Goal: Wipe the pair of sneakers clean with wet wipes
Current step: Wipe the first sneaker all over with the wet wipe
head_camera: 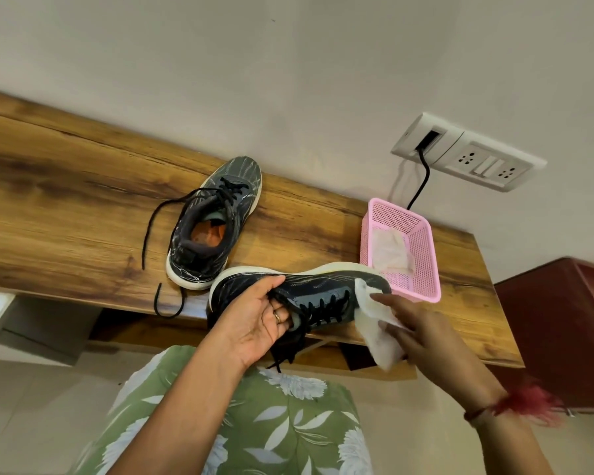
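One dark sneaker (210, 228) with a white sole stands upright on the wooden table (66, 200), its black laces trailing over the front edge. My left hand (254, 320) grips the second dark sneaker (323, 289) at its collar, fingers inside the opening, and holds it on its side above the table's front edge with the white sole facing away. My right hand (422, 334) holds a white wet wipe (374, 320) and presses it against the toe end of that sneaker.
A pink mesh basket (422, 269) with a crumpled white wipe inside stands on the table to the right of the sneakers. Behind it a white socket panel (467, 154) with a black cable is on the wall. A dark red cabinet (563, 320) stands at the right.
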Tool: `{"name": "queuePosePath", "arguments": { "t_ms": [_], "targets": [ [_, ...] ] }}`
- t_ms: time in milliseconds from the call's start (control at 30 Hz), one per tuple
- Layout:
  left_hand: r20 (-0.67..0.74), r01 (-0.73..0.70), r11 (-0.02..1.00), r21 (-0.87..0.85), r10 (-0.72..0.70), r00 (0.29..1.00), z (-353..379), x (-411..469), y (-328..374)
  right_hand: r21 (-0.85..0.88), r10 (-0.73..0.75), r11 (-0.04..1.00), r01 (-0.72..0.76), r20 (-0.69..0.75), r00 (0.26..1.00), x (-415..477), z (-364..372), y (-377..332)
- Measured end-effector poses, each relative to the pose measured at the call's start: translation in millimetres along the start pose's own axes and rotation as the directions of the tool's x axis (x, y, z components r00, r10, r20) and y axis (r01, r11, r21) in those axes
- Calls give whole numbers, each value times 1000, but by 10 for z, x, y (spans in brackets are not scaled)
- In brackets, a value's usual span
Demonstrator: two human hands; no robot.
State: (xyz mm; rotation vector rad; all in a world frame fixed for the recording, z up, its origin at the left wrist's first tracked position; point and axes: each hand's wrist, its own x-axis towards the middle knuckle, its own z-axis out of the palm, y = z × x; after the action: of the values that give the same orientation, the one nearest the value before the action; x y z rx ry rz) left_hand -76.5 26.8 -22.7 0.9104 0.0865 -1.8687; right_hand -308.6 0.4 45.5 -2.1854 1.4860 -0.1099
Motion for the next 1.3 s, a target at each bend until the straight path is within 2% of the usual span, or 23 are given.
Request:
{"name": "queuePosePath", "arguments": {
  "t_ms": [67,100,200,267,333,400,433,500,600,667,733,767,833,900,967,1100,1167,1233,1300],
  "targets": [
    [0,3,1000,0,-3,1000,10,-4,-1,-45,77,996,-80,-65,995,-14,-27,-14],
    [0,2,1000,-4,-2,1000,2,-5,-2,-14,119,992,-122,-130,984,-15,-39,-23],
    [3,4,1000,-8,-4,1000,-5,-2,-5,260,220,954,-149,-268,938,-32,-115,-68],
    [4,2,1000,-12,-2,1000,-2,0,-5,400,254,902,-161,-193,948,-44,-144,-123],
    [5,-2,1000,-11,2,1000,4,-3,-9,340,260,913,-224,-64,964,-61,-105,-118],
    [4,-1,1000,0,1,1000,4,0,-14,230,309,932,-279,-103,946,-65,-68,-53],
    [2,-1,1000,5,1,1000,-6,5,-15,258,335,921,-290,-151,930,-68,-62,-38],
    [-6,-4,1000,6,4,1000,-27,25,-13,487,391,828,-278,-146,909,-82,-72,-45],
    [-13,-2,1000,22,2,1000,-35,33,-16,788,410,556,-263,14,912,-130,-82,-59],
    [-12,-1,1000,22,2,1000,-44,38,-23,873,352,412,-261,112,929,-157,-96,-47],
    [-10,-3,1000,13,3,1000,-58,49,-24,897,258,362,-254,166,952,-180,-95,-34],
    [-11,0,1000,14,1,1000,-62,56,-26,886,237,390,-249,164,957,-189,-84,-36],
    [-13,5,1000,11,-5,1000,-61,65,-23,825,285,513,-237,97,954,-184,-41,-50],
    [-19,6,1000,7,-6,1000,-64,70,-20,753,367,623,-212,-42,929,-162,14,-80],
    [-25,7,1000,8,-7,1000,-69,76,-24,706,414,684,-184,-168,895,-139,59,-78],
    [-24,-1,1000,12,1,1000,-37,52,-21,637,488,749,-180,-348,800,-102,121,78],
    [-22,-5,1000,16,5,1000,-18,33,-17,548,471,818,-174,-464,750,-63,138,160],
    [-20,-7,1000,17,8,1000,-5,17,-14,513,397,854,-83,-541,742,-6,142,186],
    [-25,-6,1000,19,6,1000,0,11,-13,587,372,809,34,-556,744,63,163,190]
  ]
}}
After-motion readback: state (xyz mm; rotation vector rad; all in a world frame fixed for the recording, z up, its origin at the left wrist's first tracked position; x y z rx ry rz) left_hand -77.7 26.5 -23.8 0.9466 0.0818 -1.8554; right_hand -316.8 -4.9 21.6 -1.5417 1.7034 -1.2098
